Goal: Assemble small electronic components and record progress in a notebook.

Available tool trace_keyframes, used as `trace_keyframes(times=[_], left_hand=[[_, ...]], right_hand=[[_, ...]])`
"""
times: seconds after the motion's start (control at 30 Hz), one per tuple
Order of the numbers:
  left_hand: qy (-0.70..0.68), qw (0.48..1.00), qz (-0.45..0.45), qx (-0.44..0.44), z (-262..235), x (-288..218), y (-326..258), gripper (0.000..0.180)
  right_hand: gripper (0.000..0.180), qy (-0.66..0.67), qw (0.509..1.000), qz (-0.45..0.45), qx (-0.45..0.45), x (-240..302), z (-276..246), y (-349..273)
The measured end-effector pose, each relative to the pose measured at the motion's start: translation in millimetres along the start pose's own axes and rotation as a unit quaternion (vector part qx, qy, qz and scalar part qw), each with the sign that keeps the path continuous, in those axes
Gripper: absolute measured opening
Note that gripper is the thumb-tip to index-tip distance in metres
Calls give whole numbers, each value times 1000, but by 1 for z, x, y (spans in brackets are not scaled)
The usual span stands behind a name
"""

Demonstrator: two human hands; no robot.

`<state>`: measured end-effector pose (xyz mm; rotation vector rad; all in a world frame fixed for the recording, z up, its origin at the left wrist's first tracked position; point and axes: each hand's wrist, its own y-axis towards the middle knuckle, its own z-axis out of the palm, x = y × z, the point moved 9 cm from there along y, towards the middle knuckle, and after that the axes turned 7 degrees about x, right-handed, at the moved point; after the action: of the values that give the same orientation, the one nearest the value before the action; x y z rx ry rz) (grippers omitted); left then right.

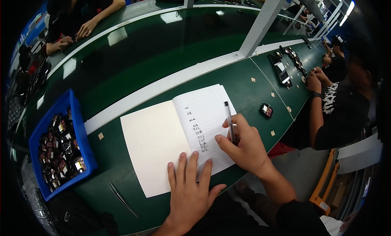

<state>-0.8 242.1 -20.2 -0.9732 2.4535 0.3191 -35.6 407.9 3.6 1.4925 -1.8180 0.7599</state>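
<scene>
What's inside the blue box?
The blue bin holds a heap of small dark parts with bits of red and white showing. Only the top layer shows; whatever lies underneath, and the bin's bottom, is covered.

Dim overall, lit by ceiling tube lamps (344, 8) glowing at 1 o'clock. Their glare streaks the glossy green table (134, 61) toward 11 o'clock. The centre is sharp; fisheye bending and black vignetting swallow the rim from 7 to 10 o'clock.

Bare hands (191, 191), forearms — dark short sleeve.
</scene>
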Motion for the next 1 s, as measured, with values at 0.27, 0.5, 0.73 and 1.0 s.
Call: trace_keyframes(times=[0.27,0.5,0.73,1.0], left_hand=[[-91,995,50,13,3,-10,-8,66],[-145,987,64,-13,-10,-4,-20,61],[-159,983,31,-80,-31,28,-58,46],[-174,974,42,-138,-37,36,-82,40]], right_hand=[[32,-219,974,-8,-51,2,7,-17],[36,-228,967,-27,-106,9,5,-40],[38,-155,975,-31,-158,4,-1,-83],[20,-108,967,-72,-219,-1,4,-124]])
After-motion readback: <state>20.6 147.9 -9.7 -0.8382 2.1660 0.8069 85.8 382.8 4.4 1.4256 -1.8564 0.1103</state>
